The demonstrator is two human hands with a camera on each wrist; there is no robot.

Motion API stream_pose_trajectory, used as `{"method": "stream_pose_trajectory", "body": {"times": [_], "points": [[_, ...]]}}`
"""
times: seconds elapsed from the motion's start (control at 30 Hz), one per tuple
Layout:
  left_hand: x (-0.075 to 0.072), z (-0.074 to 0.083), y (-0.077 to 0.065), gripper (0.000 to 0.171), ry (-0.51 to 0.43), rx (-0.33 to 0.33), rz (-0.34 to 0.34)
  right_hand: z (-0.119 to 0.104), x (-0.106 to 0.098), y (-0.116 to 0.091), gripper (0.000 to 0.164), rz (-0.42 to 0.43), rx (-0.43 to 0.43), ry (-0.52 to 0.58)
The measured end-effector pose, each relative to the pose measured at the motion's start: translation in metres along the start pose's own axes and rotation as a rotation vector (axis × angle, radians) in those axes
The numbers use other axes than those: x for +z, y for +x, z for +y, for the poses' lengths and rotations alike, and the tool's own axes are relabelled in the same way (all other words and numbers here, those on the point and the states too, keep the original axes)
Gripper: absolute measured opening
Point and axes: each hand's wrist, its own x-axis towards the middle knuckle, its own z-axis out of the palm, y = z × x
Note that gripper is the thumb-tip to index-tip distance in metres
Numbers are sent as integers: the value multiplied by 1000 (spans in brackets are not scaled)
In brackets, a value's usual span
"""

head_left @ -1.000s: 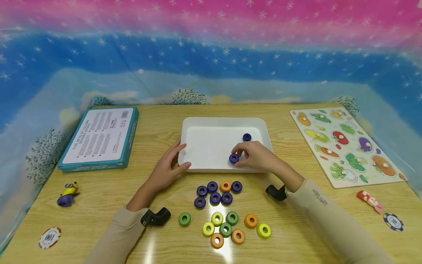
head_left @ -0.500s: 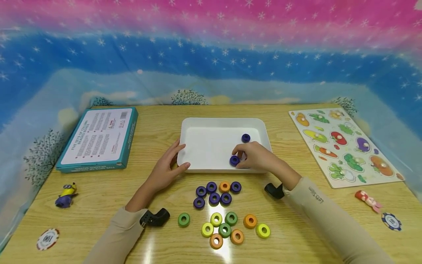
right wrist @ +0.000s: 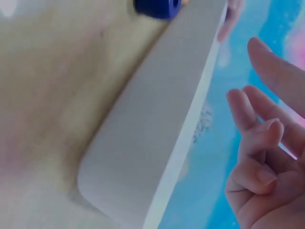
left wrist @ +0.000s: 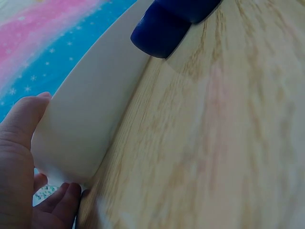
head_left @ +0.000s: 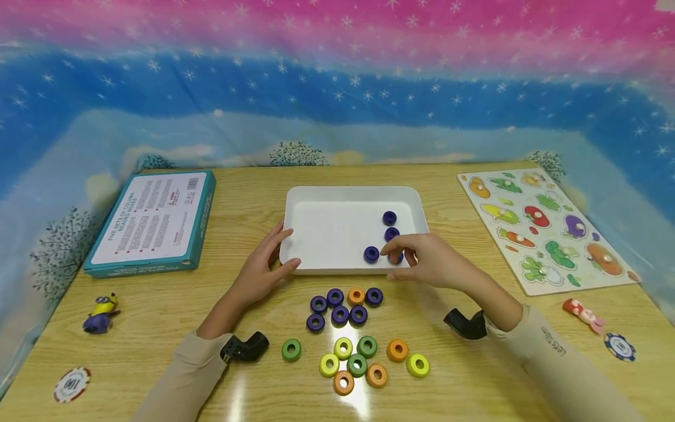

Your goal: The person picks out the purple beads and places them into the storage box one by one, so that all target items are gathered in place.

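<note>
Facing snowflake cloth across wooden table, left hand grips tray, right hand loose.

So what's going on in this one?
A person's left hand grips the near left corner of a white tray. Their right hand is at its near right corner and appears to hold nothing. Four purple rings lie inside the tray, toward its right side. In front of it lie more purple rings, with green rings, yellow rings and orange rings.
</note>
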Motion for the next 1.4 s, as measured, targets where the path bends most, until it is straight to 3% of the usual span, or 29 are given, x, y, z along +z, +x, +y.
{"method": "stream_pose_trajectory", "body": {"times": [0.3, 0.53, 0.73, 1.0, 1.2, 1.4], "points": [[-2, 0, -2, 53, -3, -16, -3, -4, 28, -19, 28, -120, 22, 33], [-2, -1, -3, 53, 14, -19, 2, -5, 46, -15, 39, -83, 7, -108], [-2, -1, -4, 53, 5, -18, -4, -7, 50, -11, 32, -79, -21, -146], [-1, 0, -3, 53, 8, -11, 0, -15, 32, -12, 29, -96, -7, -65], [-1, 0, -1, 53, 40, -1, -5, -14, 5, -4, 30, 30, -36, -48], [-1, 2, -1, 54, 42, -4, -12, -2, -6, 17, 33, 102, 18, -32]]}}
